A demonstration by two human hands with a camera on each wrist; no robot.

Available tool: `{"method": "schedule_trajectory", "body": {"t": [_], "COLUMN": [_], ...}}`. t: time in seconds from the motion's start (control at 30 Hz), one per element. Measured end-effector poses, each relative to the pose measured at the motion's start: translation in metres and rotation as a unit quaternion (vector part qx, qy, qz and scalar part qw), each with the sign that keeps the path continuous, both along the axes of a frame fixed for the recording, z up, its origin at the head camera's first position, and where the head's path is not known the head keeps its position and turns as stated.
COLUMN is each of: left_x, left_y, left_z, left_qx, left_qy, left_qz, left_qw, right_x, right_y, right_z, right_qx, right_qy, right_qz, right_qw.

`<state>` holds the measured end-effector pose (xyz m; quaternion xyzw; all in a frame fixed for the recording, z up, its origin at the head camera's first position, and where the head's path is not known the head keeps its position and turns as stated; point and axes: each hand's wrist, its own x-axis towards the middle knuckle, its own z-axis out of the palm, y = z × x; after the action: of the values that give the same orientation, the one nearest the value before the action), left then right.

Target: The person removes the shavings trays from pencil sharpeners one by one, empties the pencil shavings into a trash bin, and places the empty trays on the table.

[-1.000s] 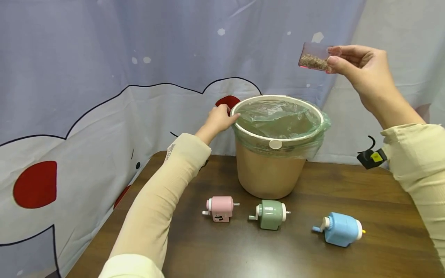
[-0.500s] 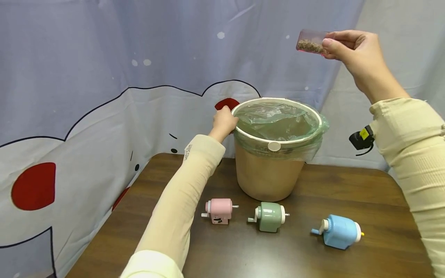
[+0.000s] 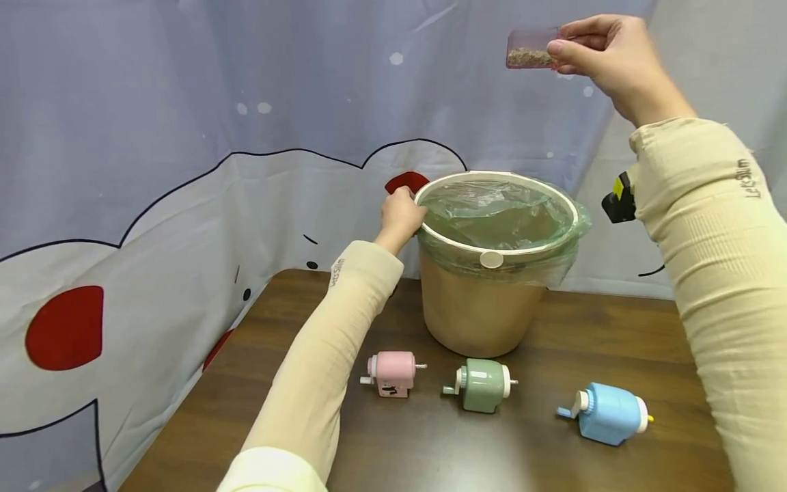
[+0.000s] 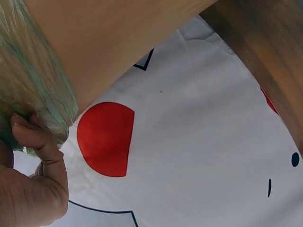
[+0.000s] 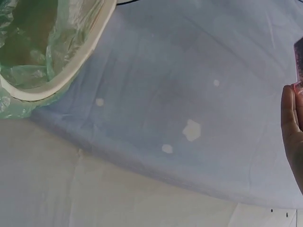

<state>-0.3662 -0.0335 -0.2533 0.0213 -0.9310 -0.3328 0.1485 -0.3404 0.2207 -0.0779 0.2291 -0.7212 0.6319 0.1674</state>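
High on the right of the head view, my right hand (image 3: pixel 624 65) pinches a small see-through pink shavings tray (image 3: pixel 524 49) between thumb and fingers. Tan pencil shavings lie along its bottom, and it is held roughly level. My left hand (image 3: pixel 401 215) grips the left rim of a beige bin (image 3: pixel 479 314), whose green plastic liner (image 3: pixel 507 229) folds over the edge. In the left wrist view, curled fingers (image 4: pixel 47 144) hold the rim through that liner. The right wrist view catches only the tray's edge (image 5: pixel 299 59) and part of the hand.
On the brown wooden table (image 3: pixel 418 451) stand three crank pencil sharpeners: a pink one (image 3: pixel 395 372), a green one (image 3: pixel 484 386) and a blue one (image 3: pixel 610 413) with a yellow tip sticking out. Behind the bin hangs a printed curtain (image 3: pixel 277 82).
My right hand has risen and moved left with the shavings tray, now higher above the bin. My left hand has closed its grip on the bin's rim.
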Motion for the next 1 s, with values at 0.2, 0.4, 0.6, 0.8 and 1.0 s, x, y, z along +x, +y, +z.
{"method": "schedule_trajectory", "body": {"t": [0.2, 0.4, 0.6, 0.8, 1.0], "left_x": [0.005, 0.006, 0.004, 0.006, 0.006], "left_y": [0.002, 0.003, 0.004, 0.006, 0.007], "left_z": [-0.004, -0.004, -0.003, -0.003, -0.001], "left_qx": [0.028, 0.022, 0.018, 0.022, 0.024], "left_qy": [0.010, 0.024, 0.028, 0.029, 0.037], "left_qz": [0.000, 0.002, 0.000, -0.005, -0.002], "left_qw": [0.9996, 0.9995, 0.9994, 0.9993, 0.9990], "right_x": [-0.006, -0.010, -0.013, -0.013, -0.014], "right_y": [0.002, 0.006, 0.003, 0.000, -0.003], "right_z": [-0.008, -0.015, -0.019, -0.020, -0.017], "right_qx": [0.091, 0.173, 0.269, 0.292, 0.344], "right_qy": [-0.031, -0.048, -0.024, -0.015, -0.019], "right_qz": [-0.051, -0.058, -0.075, -0.068, -0.057], "right_qw": [0.994, 0.982, 0.960, 0.954, 0.937]}}
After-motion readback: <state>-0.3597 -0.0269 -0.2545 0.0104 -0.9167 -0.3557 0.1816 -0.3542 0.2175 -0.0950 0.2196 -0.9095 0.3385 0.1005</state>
